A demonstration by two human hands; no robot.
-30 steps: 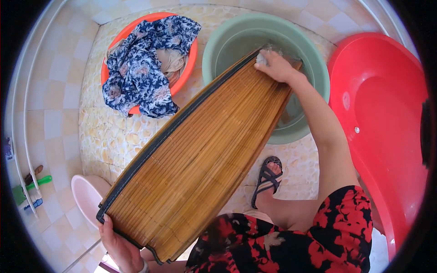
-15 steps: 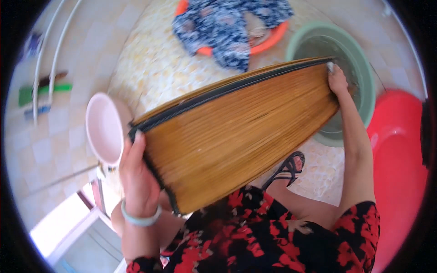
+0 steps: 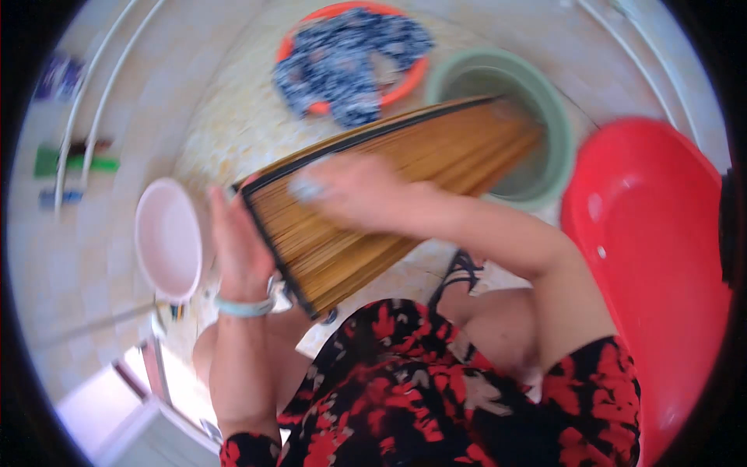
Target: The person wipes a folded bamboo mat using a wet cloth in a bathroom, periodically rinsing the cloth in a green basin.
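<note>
A folded bamboo mat point(image 3: 373, 241) with thin brown slats and a black edging slants across in front of me. Its far end lies over the green tub point(image 3: 566, 140). My left hand point(image 3: 241, 241), with a pale bracelet on the wrist, holds the mat's near left edge from the side. Across the mat's upper face reaches my right hand point(image 3: 362, 191), blurred by motion, fingers closed around a small pale cloth point(image 3: 308, 187) pressed near the black edging. The cloth's exact shape is smeared.
An orange basin point(image 3: 416, 78) with blue-and-white patterned cloth point(image 3: 334, 70) stands ahead. The pink basin point(image 3: 167, 241) leans at the left, and a large red tub point(image 3: 654, 257) fills the right. White pipes point(image 3: 97, 101) run along the tiled left wall. My sandalled foot point(image 3: 459, 272) is under the mat.
My right hand has come from the mat's far end, by the green tub, to its near left part with the pale cloth. My left hand stays at the left edge; the view has shifted.
</note>
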